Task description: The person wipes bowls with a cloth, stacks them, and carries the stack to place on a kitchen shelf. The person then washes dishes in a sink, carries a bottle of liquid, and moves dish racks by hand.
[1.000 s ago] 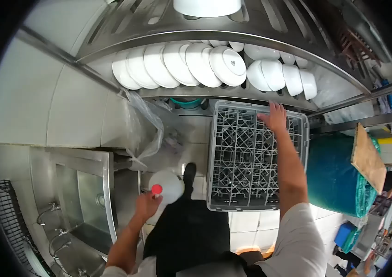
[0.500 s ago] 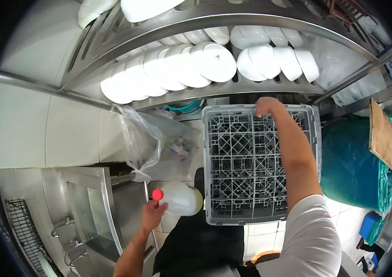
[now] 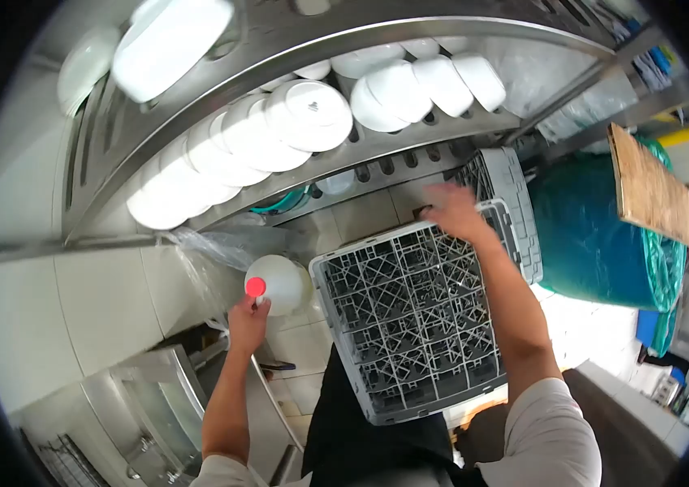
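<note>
My left hand (image 3: 248, 321) is closed around the handle of a translucent white plastic jug (image 3: 283, 286) with a red cap, held upright beside the rack. A grey dishwasher rack (image 3: 409, 325) with a grid of square compartments lies tilted in front of my legs, its far edge turned to the right. At that far rim is my right hand (image 3: 454, 213), its fingers smeared by motion, so whether they grip the rim cannot be made out. A second grey rack (image 3: 529, 215) shows just behind and to the right of the first one.
A steel shelf (image 3: 409, 146) ahead holds leaning white plates (image 3: 235, 146) and white bowls (image 3: 429, 85). On the right stands a bin (image 3: 596, 235) lined with green plastic, a wooden board (image 3: 653, 187) against it. A steel sink (image 3: 153, 390) is at the lower left.
The rack has shifted towards me and turned, uncovering the second rack behind it. My left hand has moved the jug forward and slightly left. The right hand remains near the far rim.
</note>
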A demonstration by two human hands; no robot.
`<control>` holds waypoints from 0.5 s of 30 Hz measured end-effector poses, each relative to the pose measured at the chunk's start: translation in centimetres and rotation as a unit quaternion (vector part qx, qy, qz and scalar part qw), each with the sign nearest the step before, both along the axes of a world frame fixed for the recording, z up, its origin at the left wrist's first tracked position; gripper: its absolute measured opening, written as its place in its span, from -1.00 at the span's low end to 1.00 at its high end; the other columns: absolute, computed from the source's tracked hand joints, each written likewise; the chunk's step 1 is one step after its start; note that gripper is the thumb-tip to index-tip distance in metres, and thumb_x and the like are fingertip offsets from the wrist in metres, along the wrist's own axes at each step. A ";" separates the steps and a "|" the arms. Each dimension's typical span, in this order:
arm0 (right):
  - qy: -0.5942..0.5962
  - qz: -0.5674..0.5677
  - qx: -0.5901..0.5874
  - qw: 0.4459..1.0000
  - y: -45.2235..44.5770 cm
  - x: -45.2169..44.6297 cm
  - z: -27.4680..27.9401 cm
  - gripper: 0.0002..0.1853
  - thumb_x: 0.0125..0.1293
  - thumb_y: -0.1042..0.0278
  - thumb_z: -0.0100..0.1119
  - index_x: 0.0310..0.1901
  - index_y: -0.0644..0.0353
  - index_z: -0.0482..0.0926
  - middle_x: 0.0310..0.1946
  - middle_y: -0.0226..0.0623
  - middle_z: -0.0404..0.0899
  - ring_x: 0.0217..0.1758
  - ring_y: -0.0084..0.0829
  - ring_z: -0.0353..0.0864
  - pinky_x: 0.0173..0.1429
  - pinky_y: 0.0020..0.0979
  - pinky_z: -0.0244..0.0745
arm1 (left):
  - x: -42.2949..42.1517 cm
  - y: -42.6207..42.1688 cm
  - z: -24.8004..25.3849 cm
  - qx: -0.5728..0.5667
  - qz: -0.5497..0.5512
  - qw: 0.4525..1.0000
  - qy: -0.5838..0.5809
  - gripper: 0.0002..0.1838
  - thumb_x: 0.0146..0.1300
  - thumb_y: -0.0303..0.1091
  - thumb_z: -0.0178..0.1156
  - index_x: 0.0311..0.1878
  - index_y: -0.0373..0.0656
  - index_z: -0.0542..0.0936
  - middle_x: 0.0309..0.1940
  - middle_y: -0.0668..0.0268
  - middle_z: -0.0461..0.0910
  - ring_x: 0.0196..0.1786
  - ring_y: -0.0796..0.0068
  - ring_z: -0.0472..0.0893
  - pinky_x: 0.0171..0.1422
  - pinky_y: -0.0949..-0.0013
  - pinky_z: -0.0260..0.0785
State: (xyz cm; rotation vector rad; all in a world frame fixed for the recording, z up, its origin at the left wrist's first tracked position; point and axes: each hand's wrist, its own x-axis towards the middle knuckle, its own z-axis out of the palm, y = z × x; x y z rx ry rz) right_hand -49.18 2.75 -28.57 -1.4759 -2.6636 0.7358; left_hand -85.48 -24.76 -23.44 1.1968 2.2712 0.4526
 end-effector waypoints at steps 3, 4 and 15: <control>-0.085 -0.247 0.213 0.942 -0.7 7.0 -2.7 -0.45 0.15 -0.06 0.13 0.08 0.13 0.44 0.11 -0.04 0.43 0.17 -0.07 0.38 0.20 0.04 0.16 | -1.8 3.8 -2.8 0.000 -0.098 0.994 0.055 -0.78 0.12 -0.28 0.20 -0.30 -0.26 0.53 -0.55 0.05 0.50 -0.50 0.11 0.51 -0.39 0.18 0.31; -0.138 -0.303 0.286 0.899 -1.8 8.2 -3.1 -0.45 0.16 -0.09 0.12 0.07 0.14 0.43 0.06 -0.02 0.47 0.12 -0.06 0.44 0.14 0.02 0.24 | -2.2 5.2 -3.7 -0.011 -0.118 0.991 0.056 -0.78 0.12 -0.28 0.21 -0.32 -0.26 0.53 -0.54 0.04 0.51 -0.48 0.08 0.52 -0.38 0.16 0.31; -0.011 -0.428 -0.088 0.899 -1.7 12.3 -3.2 -0.62 0.20 0.05 0.12 -0.07 0.15 0.50 -0.11 -0.03 0.56 0.03 -0.05 0.51 0.07 -0.12 0.42 | 2.0 22.6 -16.0 -0.111 -0.421 0.896 0.086 -0.67 0.10 -0.14 0.19 -0.39 -0.29 0.55 -0.44 -0.07 0.55 -0.30 -0.08 0.54 -0.24 0.05 0.34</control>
